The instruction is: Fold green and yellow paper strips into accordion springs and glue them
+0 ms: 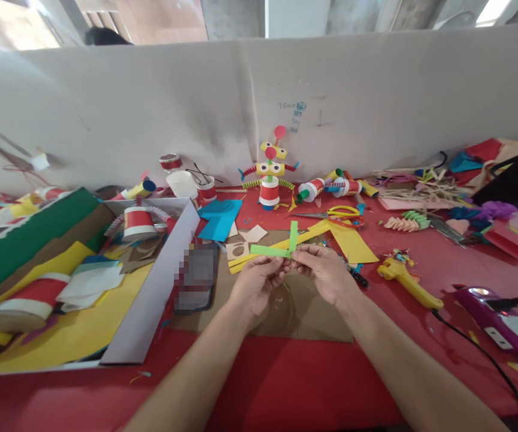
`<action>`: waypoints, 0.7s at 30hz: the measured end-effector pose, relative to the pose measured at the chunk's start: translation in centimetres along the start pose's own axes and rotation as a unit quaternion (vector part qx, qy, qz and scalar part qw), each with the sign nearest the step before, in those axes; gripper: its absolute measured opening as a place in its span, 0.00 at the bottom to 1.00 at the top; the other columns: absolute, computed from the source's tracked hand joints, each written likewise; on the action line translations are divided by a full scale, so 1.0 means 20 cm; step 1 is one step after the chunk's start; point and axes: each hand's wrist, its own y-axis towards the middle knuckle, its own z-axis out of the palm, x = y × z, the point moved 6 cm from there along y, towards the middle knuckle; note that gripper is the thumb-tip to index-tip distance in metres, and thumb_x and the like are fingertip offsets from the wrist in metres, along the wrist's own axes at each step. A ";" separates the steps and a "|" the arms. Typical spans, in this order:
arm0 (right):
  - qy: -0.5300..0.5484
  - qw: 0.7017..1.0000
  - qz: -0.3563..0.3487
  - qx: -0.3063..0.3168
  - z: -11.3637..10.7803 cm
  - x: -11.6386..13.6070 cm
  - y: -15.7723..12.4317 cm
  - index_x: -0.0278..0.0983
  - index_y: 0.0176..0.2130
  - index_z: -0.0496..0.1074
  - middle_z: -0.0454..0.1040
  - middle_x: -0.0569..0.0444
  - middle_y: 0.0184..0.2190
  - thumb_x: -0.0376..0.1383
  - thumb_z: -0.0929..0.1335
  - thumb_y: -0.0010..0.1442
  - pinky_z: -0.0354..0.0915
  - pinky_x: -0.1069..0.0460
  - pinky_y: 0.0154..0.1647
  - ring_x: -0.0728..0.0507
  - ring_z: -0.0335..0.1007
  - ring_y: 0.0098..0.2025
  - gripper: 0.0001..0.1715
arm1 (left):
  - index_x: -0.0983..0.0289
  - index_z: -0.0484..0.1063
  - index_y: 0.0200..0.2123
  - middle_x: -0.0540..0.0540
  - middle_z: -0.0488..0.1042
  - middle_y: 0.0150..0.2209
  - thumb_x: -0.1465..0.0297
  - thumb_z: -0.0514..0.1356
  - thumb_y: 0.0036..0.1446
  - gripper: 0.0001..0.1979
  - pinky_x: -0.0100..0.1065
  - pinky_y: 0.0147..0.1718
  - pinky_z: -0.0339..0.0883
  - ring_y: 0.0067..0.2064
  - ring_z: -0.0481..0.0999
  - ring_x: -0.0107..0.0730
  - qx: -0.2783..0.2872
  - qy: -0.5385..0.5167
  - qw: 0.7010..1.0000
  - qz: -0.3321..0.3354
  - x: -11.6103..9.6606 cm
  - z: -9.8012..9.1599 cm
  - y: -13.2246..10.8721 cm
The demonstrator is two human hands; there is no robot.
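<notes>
- Light green paper strips (270,251): held above the near-middle of the table (313,384), meeting in an L; one arm runs left, the other points far. Cannot tell if glued, folded or merely crossed; if loose, a slight slip would skew the corner.
- Left hand (258,283): fingers pinched together on the strips near the corner.
- Right hand (324,270): fingers likewise clamped at the corner. Uneven pull from either side could crease or tear thin paper.
- Below: brown cardboard (259,324), with yellow strips (241,261) just beyond the left hand; a dropped green piece might slide among them.
- Far right of the hands: scissors (346,212); a careless backward reach could meet the blades.
- Right: yellow glue gun (409,283). Heat unknown; a forearm snagging its black cord (475,342) could drag it.
</notes>
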 end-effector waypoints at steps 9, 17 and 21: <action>0.004 1.000 0.003 -0.009 0.01 0.00 -0.01 0.34 0.22 0.74 0.72 0.56 0.19 0.37 0.74 0.37 0.60 0.56 0.25 0.52 0.65 0.22 0.10 | 0.68 0.75 0.25 0.53 0.74 0.24 0.74 0.66 0.41 0.05 0.20 0.24 0.63 0.26 0.71 0.20 0.001 0.016 1.000 -0.002 0.02 -0.01 0.01; -0.002 0.999 -0.035 -0.006 0.02 0.00 -0.02 0.35 0.26 0.77 0.74 0.56 0.19 0.34 0.74 0.36 0.61 0.55 0.26 0.52 0.64 0.21 0.10 | 0.68 0.75 0.24 0.55 0.75 0.25 0.69 0.68 0.39 0.08 0.23 0.26 0.62 0.28 0.73 0.24 -0.014 0.079 0.996 0.033 -0.02 0.01 -0.01; -0.003 0.999 -0.040 0.007 0.03 0.00 -0.02 0.36 0.27 0.78 0.75 0.55 0.21 0.34 0.74 0.39 0.63 0.55 0.29 0.51 0.67 0.24 0.10 | 0.68 0.75 0.24 0.54 0.75 0.24 0.70 0.67 0.40 0.07 0.23 0.27 0.62 0.28 0.73 0.24 -0.002 0.068 0.997 0.043 -0.01 0.01 0.00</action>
